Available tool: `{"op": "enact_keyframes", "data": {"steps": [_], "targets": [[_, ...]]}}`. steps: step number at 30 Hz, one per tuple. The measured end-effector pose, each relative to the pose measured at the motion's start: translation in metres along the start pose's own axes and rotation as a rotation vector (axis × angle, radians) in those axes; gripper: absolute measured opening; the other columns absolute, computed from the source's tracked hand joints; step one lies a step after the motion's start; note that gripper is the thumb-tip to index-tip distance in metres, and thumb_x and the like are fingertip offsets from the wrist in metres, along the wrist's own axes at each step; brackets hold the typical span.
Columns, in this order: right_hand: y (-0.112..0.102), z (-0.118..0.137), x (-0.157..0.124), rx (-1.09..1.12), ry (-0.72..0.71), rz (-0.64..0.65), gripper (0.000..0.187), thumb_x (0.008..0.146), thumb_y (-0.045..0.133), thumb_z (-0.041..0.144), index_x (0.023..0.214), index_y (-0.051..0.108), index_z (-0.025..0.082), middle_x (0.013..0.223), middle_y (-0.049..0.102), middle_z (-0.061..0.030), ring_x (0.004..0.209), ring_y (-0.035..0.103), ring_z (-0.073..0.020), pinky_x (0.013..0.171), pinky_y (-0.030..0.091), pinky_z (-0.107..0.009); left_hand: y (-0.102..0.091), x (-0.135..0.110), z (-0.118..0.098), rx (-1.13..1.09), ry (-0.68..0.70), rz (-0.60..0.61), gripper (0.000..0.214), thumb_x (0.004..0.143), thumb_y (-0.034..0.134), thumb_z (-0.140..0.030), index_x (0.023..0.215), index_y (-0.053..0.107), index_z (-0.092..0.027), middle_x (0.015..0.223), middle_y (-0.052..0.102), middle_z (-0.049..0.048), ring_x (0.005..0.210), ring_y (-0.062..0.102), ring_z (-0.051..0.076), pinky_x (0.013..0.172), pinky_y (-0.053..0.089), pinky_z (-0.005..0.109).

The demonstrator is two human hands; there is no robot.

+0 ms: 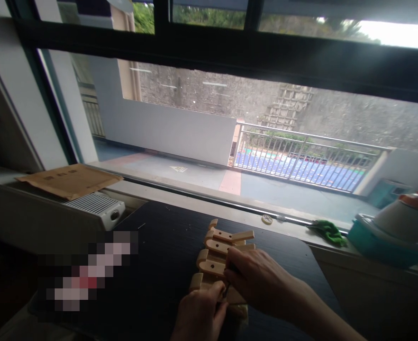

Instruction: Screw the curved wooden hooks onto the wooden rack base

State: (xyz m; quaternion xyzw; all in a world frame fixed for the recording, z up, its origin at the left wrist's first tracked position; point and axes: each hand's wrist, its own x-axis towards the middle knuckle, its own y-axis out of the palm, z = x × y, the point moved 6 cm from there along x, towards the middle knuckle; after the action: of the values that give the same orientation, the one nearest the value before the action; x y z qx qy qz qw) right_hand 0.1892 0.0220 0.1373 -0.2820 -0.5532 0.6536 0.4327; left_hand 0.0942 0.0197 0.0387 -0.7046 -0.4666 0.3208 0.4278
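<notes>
On the dark table lies a row of pale wooden hook-shaped pieces (212,266) with curled ends on the left and dark round holes along their flat parts. My right hand (249,274) is closed over the pieces, its fingers wrapped round a thin dark tool (225,290) that points down toward the nearest one. The tool's kind is hidden by the fingers. Close by, my left hand (202,310) is closed at the near end of the row, thumb and fingers pinched beside the tool's tip. What its fingertips hold is hidden.
The black table (152,279) reaches the window sill. A blurred-out item (91,272) lies on its left. Beyond it, a brown envelope (72,180) rests above a white vented unit (98,206). Tape roll (267,219), green cloth (328,232) and teal container (376,244) sit along the sill.
</notes>
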Motion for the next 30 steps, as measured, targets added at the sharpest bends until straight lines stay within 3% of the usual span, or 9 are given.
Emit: {"op": "enact_keyframes", "data": {"steps": [5,13,18,22,26,30], "targets": [[0.002,0.001,0.002,0.056,-0.019,0.031,0.012,0.091,0.040,0.023,0.082,0.046,0.020,0.079,0.063,0.0010,0.067,0.054,-0.0117,0.055,0.024,-0.025,0.002,0.000,0.003,-0.017,-0.002,0.013,0.020,0.081,0.058,-0.019,0.098,0.065,-0.027,0.080,0.074,-0.0002,0.075,0.068,0.018,0.062,0.045,0.023],[0.010,0.010,0.005,-0.090,-0.079,0.053,0.013,0.092,0.038,0.022,0.087,0.049,0.018,0.078,0.061,-0.0017,0.066,0.053,-0.0133,0.054,0.023,-0.028,0.003,0.000,0.004,-0.044,-0.001,0.015,0.017,0.081,0.057,-0.016,0.094,0.065,-0.024,0.076,0.072,-0.0002,0.068,0.067,0.016,0.060,0.042,0.022],[0.009,0.009,0.002,-0.065,-0.087,0.037,0.013,0.093,0.037,0.024,0.089,0.049,0.019,0.077,0.060,0.0001,0.062,0.051,-0.0123,0.052,0.022,-0.028,-0.002,0.000,0.002,-0.044,-0.017,-0.003,0.011,0.080,0.059,-0.017,0.086,0.066,-0.023,0.072,0.071,-0.0008,0.067,0.066,0.016,0.060,0.042,0.023],[0.006,0.008,-0.001,-0.024,-0.069,0.032,0.015,0.092,0.038,0.023,0.082,0.047,0.019,0.072,0.058,0.0019,0.057,0.046,-0.0103,0.051,0.022,-0.027,-0.006,0.001,-0.002,-0.058,-0.037,-0.003,0.014,0.081,0.057,-0.016,0.088,0.067,-0.022,0.072,0.071,-0.0005,0.067,0.066,0.016,0.062,0.044,0.023],[0.004,0.015,-0.004,-0.045,-0.151,0.023,0.014,0.090,0.038,0.018,0.078,0.044,0.020,0.067,0.052,0.0033,0.053,0.037,-0.0096,0.050,0.021,-0.026,-0.008,0.002,-0.003,-0.054,-0.046,0.004,0.017,0.081,0.057,-0.016,0.093,0.067,-0.022,0.074,0.072,0.0012,0.067,0.067,0.017,0.062,0.044,0.023],[0.001,0.013,0.000,-0.002,-0.087,0.027,0.011,0.090,0.039,0.020,0.083,0.047,0.020,0.072,0.056,0.0024,0.057,0.041,-0.0095,0.052,0.021,-0.026,-0.003,0.005,-0.002,-0.044,-0.011,0.004,0.019,0.083,0.053,-0.018,0.094,0.068,-0.022,0.079,0.073,0.0041,0.074,0.069,0.021,0.062,0.046,0.025]]}}
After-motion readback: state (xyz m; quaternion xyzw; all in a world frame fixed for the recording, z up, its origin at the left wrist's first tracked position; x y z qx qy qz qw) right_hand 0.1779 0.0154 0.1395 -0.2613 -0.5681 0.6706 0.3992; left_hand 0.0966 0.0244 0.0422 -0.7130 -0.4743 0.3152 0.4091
